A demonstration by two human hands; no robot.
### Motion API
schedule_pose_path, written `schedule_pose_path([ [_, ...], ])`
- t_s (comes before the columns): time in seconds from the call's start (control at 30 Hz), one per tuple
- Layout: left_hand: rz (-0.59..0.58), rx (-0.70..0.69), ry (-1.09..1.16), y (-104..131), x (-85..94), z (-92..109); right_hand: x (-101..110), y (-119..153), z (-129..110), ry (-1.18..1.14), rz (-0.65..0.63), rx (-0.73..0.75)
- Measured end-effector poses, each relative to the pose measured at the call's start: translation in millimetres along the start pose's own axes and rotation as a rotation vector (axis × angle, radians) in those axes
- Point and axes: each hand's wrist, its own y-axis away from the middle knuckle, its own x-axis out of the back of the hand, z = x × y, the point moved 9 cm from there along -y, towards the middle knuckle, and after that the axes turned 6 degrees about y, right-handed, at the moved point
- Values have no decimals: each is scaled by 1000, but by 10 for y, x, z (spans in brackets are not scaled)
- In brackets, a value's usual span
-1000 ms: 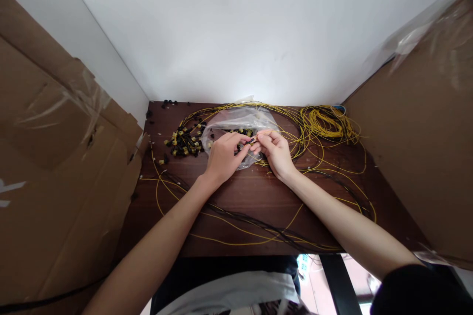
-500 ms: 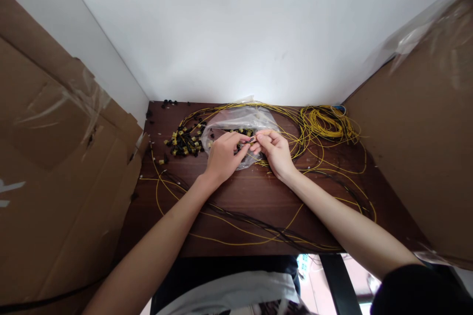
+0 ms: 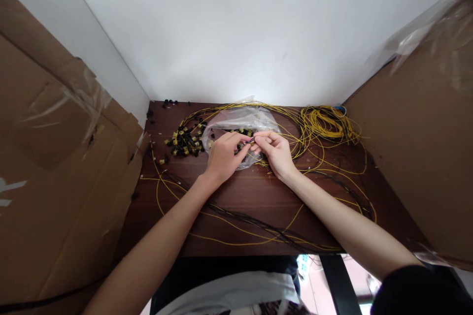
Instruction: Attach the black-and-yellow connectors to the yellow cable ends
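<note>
Over the clear plastic bag [image 3: 240,120], my two hands meet fingertip to fingertip. My left hand [image 3: 226,154] is closed, its thumb and forefinger pinching one end of a small dark piece [image 3: 252,141], perhaps a connector or wire end. The other end lies in a pinch of my right hand [image 3: 275,152]. Fingers cover most of this piece, so its exact kind does not show. Black and yellow connectors [image 3: 185,141] lie in a heap left of the bag, and more of them show inside it behind my fingers.
A coil of yellow wire [image 3: 325,125] sits at the back right, with strands running along the back of the brown table [image 3: 236,197]. Loose black and yellow wires [image 3: 258,226] cross the front. Cardboard panels [image 3: 55,157] stand at both sides, and a white wall [image 3: 240,34] rises behind.
My right fingertips have shifted slightly and closed nearer to my left fingertips along the small dark piece. My left hand stays nearly where it was.
</note>
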Motion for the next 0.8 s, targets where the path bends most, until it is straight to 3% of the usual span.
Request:
schedule_pose_path([
  [0.8, 8, -13, 11, -4, 2, 4, -4, -17, 23, -110, -6, 4],
])
